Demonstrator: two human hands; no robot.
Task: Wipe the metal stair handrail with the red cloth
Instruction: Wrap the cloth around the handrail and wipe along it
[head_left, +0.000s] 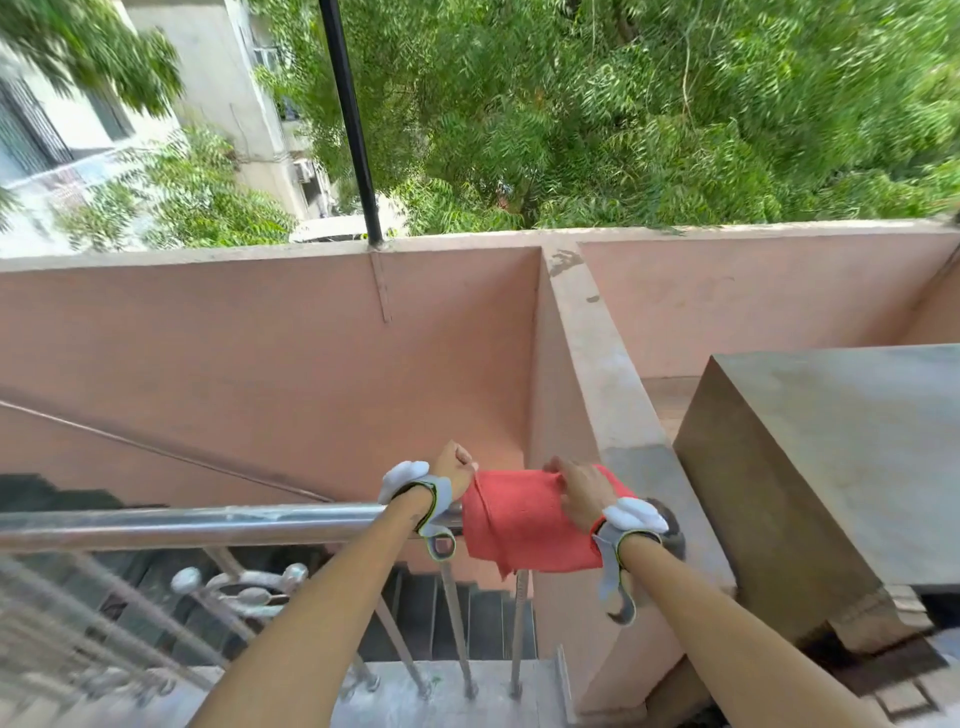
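A shiny metal handrail (208, 525) runs from the left edge to the middle of the view, above thin balusters. The red cloth (514, 519) is draped over its right end and hangs down on my side. My left hand (454, 473) pinches the cloth's far left corner just beyond the rail. My right hand (579, 491) lies on top of the cloth, fingers gripping its upper edge. Both wrists carry grey straps with white pads. The rail's end under the cloth is hidden.
A pink parapet wall (311, 353) stands behind the rail, with a black pole (353, 130) rising from its top. A pink sloped partition (587, 374) and a grey concrete block (831, 467) sit to the right. Dark stairs (467, 613) drop below the balusters. Trees fill the background.
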